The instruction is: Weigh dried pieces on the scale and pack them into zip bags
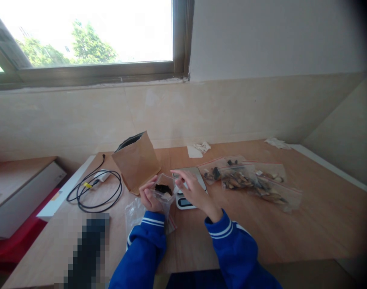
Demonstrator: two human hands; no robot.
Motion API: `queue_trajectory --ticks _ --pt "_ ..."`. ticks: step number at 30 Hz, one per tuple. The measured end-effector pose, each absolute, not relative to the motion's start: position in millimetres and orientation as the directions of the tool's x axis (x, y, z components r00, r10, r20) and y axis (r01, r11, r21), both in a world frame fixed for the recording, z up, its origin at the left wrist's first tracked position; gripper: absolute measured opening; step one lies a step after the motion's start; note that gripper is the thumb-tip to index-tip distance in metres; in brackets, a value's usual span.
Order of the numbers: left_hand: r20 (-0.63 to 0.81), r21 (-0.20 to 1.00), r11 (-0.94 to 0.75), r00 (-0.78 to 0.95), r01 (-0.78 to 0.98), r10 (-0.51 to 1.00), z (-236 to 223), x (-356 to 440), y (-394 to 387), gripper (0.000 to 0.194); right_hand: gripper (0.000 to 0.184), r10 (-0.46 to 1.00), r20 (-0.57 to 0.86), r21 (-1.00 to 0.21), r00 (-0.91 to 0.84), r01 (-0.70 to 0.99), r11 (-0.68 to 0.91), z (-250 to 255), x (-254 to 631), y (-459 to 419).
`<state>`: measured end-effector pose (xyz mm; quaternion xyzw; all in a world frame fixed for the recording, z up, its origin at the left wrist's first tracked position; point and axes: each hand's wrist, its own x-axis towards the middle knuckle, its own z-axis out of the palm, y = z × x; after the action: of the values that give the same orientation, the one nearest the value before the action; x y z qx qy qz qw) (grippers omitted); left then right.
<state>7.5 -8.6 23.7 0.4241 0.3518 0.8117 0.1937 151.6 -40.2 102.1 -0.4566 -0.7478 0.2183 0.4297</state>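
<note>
My left hand (151, 196) is wrapped round the left side of a small clear plastic bag (164, 179), which gapes at the top. Dark dried pieces (163, 189) and a paler piece lie inside it. At the bag's right edge, my right hand (193, 190) has its forefinger stretched over the rim, with the thumb and other fingers bent against the plastic. Behind and below this hand stands a white kitchen scale (198, 173), partly covered, its small display facing me. Beneath my left wrist lie more clear zip bags (133, 212).
An open brown paper bag (138, 162) stands behind my left hand. Several zip bags of dried pieces (237, 180) lie to the right. A coiled black cable (94, 206) and a pixelated dark object (90, 251) are at left. Crumpled tissue (203, 147) lies near the wall.
</note>
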Motion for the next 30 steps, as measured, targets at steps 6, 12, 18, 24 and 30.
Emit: queue_trajectory --ticks 6,12,18,24,30 --pt "0.570 0.719 -0.695 -0.565 -0.010 0.597 26 8 -10 0.029 0.029 0.931 0.365 -0.930 0.021 0.054 0.364 91 137 -31" --pt "0.541 0.712 -0.699 -0.579 -0.070 0.610 27 10 -10 0.028 0.026 0.945 0.319 -0.945 0.067 0.096 0.312 97 118 -28" --pt "0.534 0.714 -0.697 -0.592 -0.067 0.604 27 7 -8 0.029 0.037 0.912 0.372 -0.824 -0.175 0.390 0.411 105 117 -41" --pt "0.517 0.717 -0.694 -0.611 -0.073 0.599 32 6 -9 0.029 0.035 0.894 0.438 -0.810 0.098 0.474 0.345 80 127 -58" --pt "0.540 0.716 -0.694 -0.567 -0.080 0.622 38 15 -18 0.030 0.076 0.959 0.263 -0.939 0.105 0.256 0.229 57 109 -82"
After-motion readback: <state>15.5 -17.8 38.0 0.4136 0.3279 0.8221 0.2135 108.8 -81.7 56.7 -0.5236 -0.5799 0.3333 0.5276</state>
